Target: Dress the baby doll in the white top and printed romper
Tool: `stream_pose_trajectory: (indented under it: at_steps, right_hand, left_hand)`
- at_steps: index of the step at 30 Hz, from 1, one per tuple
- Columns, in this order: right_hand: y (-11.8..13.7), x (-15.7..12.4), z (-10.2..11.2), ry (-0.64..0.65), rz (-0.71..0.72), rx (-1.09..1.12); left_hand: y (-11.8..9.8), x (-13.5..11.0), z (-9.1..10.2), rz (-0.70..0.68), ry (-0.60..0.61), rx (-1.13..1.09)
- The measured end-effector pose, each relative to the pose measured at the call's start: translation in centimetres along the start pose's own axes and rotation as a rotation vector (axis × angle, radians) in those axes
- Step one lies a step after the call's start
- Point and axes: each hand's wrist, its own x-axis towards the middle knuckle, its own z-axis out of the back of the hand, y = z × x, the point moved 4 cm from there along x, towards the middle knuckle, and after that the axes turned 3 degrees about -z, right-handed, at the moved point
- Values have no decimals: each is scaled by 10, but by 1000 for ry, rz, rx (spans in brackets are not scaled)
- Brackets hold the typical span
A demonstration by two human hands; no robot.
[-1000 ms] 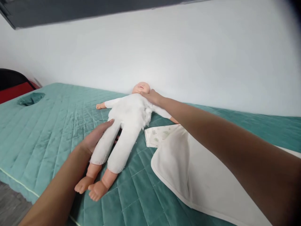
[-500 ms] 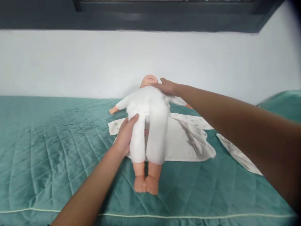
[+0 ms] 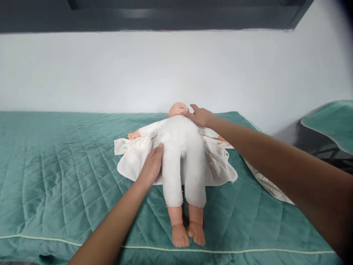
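Note:
A baby doll (image 3: 180,147) in a white body suit lies on its back, bare feet towards me. Under it is a spread-out white garment (image 3: 132,162), on a teal quilted bed (image 3: 55,165). My left hand (image 3: 151,167) grips the doll at the hip, with the thumb against the top of the thigh and the fingers tucked under it. My right hand (image 3: 201,117) cups the doll's neck and shoulder, beside the head. Its fingertips are hidden behind the doll.
A second white cloth (image 3: 264,182) lies on the bed to the right, partly behind my right arm. The bed's front edge with pale piping (image 3: 248,252) runs below the doll's feet. Another teal padded surface (image 3: 328,123) stands at the far right. A white wall (image 3: 110,73) is close behind.
Both hands carried the doll from the bare quilt to the right, onto the white garment, and set it lower. The view turned square to the wall.

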Motion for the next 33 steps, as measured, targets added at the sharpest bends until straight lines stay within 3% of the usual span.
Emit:
stream_pose_trajectory:
  at_steps: [3,5,8,11,15,19,23,29,33]
  right_hand:
    - [36,-2,15,-172,143,-104]
    - [73,-9,7,-175,264,-77]
    - [132,-24,-36,39,578,-215]
    - [163,-30,-80,209,602,-460]
    - [169,-23,-98,248,488,-510]
    - [155,-20,-79,220,501,-457]
    - [137,-28,-59,205,577,-278]
    - [125,-46,-57,183,619,-265]
    - [122,-51,-57,179,578,-313]
  left_hand:
    - [-7,27,23,-122,-45,528]
    - [-10,41,32,-227,-139,831]
    - [1,54,39,-232,-228,1085]
    - [14,58,42,-192,-259,1128]
    - [20,64,48,-145,-247,1103]
    - [21,72,58,-140,-273,943]
    - [24,73,71,-153,-392,590]
    - [30,73,80,-224,-447,151]
    - [35,75,85,-242,-483,26]
